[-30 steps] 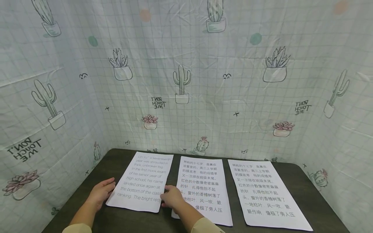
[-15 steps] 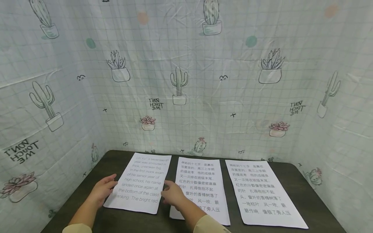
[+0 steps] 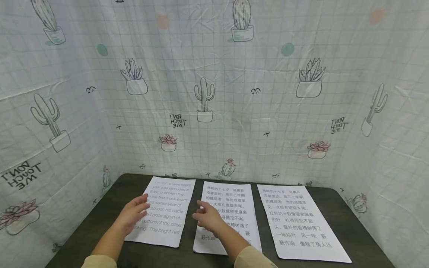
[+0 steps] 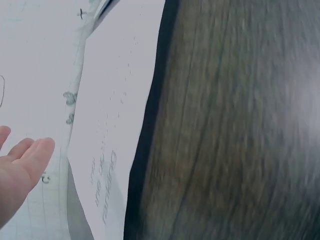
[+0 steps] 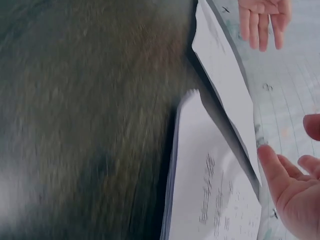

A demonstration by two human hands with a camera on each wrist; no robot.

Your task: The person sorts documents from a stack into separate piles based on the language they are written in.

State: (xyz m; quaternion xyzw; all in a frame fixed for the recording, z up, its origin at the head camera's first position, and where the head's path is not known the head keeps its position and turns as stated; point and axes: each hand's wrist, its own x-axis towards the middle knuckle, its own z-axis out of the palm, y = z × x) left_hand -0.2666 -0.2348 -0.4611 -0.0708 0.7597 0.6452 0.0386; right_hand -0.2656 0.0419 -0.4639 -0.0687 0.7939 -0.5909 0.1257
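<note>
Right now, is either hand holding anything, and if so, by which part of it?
Nothing is held: the left hand hovers by the English-text paper, the right hand by the middle paper, neither touching them.

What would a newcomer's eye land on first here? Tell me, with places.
Probably the pale cactus-print cloth, filling the view behind and to both sides of the dark table. Next, in a bright row on that table, come the English page at left, then the middle page and right page, both in Chinese. Then the left hand hovering over the English page, and the right hand above the middle page's left edge.
</note>
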